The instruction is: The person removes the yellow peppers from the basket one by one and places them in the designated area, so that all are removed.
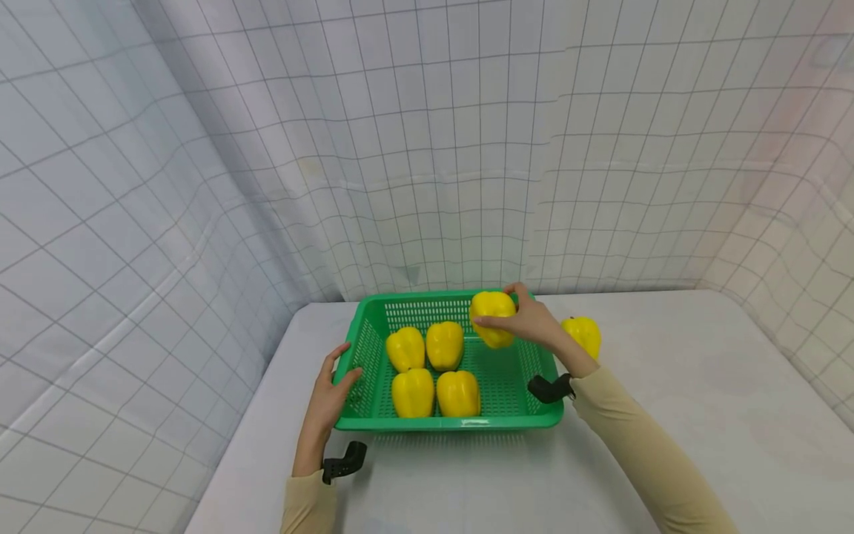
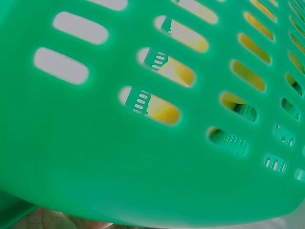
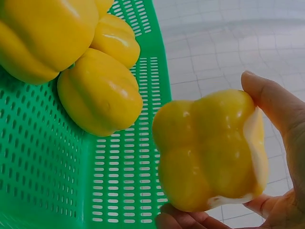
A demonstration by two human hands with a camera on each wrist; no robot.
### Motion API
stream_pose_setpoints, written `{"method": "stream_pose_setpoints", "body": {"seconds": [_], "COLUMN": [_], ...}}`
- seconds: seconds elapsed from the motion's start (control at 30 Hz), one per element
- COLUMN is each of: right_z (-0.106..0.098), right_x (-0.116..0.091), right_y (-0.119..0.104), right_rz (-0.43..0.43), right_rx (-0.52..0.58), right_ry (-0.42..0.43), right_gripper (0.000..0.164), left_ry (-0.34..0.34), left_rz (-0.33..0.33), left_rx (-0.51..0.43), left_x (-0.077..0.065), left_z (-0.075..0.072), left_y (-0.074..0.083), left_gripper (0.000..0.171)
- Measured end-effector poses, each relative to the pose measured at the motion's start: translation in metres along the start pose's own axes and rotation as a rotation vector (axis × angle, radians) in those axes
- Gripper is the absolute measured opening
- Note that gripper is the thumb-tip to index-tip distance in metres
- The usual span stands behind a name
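A green plastic basket (image 1: 448, 423) holds several yellow bell peppers, among them one bell pepper (image 1: 413, 393) at the front left. My right hand (image 1: 534, 323) grips another yellow bell pepper (image 1: 492, 319) above the basket's back right part. In the right wrist view the held bell pepper (image 3: 205, 150) turns its lobed end to the camera, between thumb and fingers. At the basket's left rim my left hand (image 1: 328, 393) holds on, thumb inside and fingers outside. The left wrist view is mostly filled by the slotted green basket wall (image 2: 86, 143).
One more yellow bell pepper (image 1: 583, 337) lies on the white table (image 1: 700, 386), right of the basket, partly behind my right forearm. White grid-patterned curtains (image 1: 427, 148) stand behind the table and at both sides. Each wrist wears a black camera mount (image 1: 344, 461).
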State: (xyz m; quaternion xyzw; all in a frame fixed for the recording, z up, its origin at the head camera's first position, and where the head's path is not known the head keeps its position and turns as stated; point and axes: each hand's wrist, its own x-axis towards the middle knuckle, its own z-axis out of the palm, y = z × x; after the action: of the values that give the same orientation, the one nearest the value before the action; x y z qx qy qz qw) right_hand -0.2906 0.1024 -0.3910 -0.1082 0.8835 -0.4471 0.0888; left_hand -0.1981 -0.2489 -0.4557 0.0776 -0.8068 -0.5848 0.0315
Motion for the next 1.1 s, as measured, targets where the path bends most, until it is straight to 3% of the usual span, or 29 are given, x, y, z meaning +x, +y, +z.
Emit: {"method": "stream_pose_setpoints", "body": {"seconds": [0.43, 0.67, 1.1], "right_z": [-0.014, -0.027, -0.047], "right_x": [-0.009, -0.018, -0.026], "right_y": [0.011, 0.017, 0.043], "right_rz": [-0.026, -0.026, -0.022], "right_rx": [0.114, 0.164, 0.245], "right_ry": [0.125, 0.206, 0.410], "right_gripper": [0.088, 0.095, 0.093], "left_ry": [-0.011, -0.010, -0.005], "left_rz": [-0.040, -0.016, 0.005], "left_rx": [-0.009, 0.002, 0.000], "left_x": [0.005, 0.001, 0.000], "left_z": [-0.002, -0.001, -0.001], "left_y": [-0.004, -0.001, -0.001], "left_gripper": [0.058, 0.056, 0.054]}}
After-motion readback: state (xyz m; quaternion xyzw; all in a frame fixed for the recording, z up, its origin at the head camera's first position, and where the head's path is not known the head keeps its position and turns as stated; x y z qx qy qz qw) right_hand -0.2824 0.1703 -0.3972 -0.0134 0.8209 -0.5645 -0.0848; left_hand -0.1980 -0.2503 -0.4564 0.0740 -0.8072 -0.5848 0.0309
